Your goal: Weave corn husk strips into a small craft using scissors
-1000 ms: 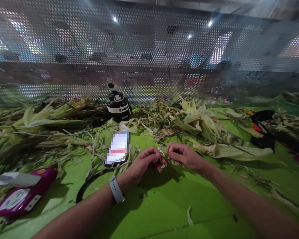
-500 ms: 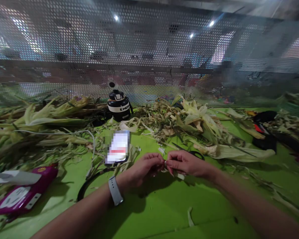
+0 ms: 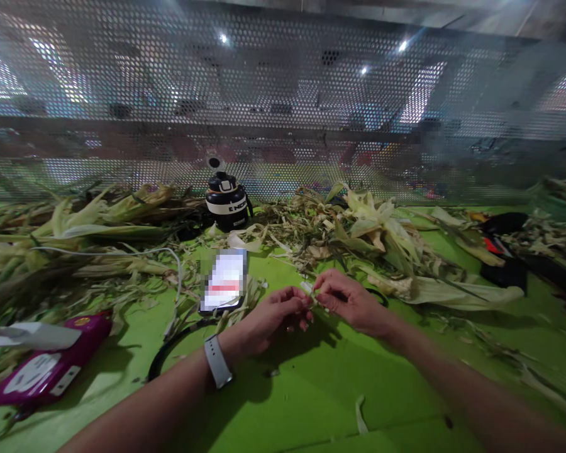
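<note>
My left hand (image 3: 279,314), with a pale watch strap (image 3: 217,361) at the wrist, is closed in a pinch. Opposite it, my right hand (image 3: 351,303) pinches too, its fingertips close to the left ones. Between them shows a small pale strip, apparently corn husk (image 3: 317,306); the fingers partly cover it. Behind the right hand lies a dark loop-shaped handle (image 3: 378,297), mostly hidden. A lit phone (image 3: 225,280) rests just beyond the left hand, with husk shreds at its side.
Corn husks are heaped at the left (image 3: 99,229) and the back right (image 3: 372,226) of the green table (image 3: 330,396). A black bottle (image 3: 227,211) stands at the back before a perforated metal screen (image 3: 273,94). A purple device (image 3: 51,365) and white cable (image 3: 178,270) lie left.
My right hand has risen slightly and turned, its fingers shifting above the small strip. The left hand stays nearly in place, still pinching. The view has shifted slightly.
</note>
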Motion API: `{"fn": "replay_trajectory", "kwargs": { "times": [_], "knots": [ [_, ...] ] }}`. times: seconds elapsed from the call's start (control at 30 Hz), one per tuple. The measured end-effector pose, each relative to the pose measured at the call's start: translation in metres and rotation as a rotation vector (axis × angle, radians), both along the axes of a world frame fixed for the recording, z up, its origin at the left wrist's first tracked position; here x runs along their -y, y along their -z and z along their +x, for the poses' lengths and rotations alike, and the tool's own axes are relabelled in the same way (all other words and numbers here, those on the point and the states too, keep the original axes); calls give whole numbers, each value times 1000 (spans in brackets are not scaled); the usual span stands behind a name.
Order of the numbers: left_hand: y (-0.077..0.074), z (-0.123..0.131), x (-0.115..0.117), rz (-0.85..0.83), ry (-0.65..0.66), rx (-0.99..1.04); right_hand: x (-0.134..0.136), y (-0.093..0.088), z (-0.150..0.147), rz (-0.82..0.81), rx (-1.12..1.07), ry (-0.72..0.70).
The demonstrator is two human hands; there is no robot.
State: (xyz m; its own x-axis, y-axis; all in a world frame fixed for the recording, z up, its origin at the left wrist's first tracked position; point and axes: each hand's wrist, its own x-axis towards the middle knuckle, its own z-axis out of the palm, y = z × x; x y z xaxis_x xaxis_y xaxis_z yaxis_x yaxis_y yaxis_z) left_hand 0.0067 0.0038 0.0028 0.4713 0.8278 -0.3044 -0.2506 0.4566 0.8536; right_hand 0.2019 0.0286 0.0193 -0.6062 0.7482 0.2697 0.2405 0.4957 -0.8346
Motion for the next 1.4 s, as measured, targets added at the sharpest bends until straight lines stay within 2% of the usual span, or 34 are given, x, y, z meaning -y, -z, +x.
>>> {"fn": "replay_trajectory", "kwargs": {
  "times": [0.07, 0.27, 0.4, 0.6, 0.67, 0.77, 0.87, 1.0, 1.13, 1.27, 1.4],
  "knots": [
    [2, 0, -1, -10, 33, -6, 0, -1, 1, 103, 50, 2],
    [-5, 0, -1, 3, 63, -92, 0, -6, 6, 154, 240, -45],
    [-6, 0, 1, 57, 139, -128, 0, -7, 6, 210, 265, -35],
    [-1, 1, 6, 169, 277, -58, 0, -4, 4, 131, 240, -178],
    [-2, 2, 8, 192, 298, -64, -2, -1, 4, 127, 251, -168],
    [-6, 2, 10, 206, 255, -93, -4, 4, 5, 208, 281, -58],
    [-8, 1, 9, 216, 109, -137, -3, 7, 5, 306, 295, 30],
    [-10, 0, 7, 201, -24, -184, 2, 8, 3, 519, 339, 40],
    [-11, 0, 6, 134, -77, -181, 7, 7, 0, 714, 371, 1],
    [-11, 1, 5, 96, -32, -204, 9, 9, -1, 693, 400, 31],
    [-9, 3, 6, 141, -20, -205, 10, 13, -2, 638, 411, 64]
  ]
}}
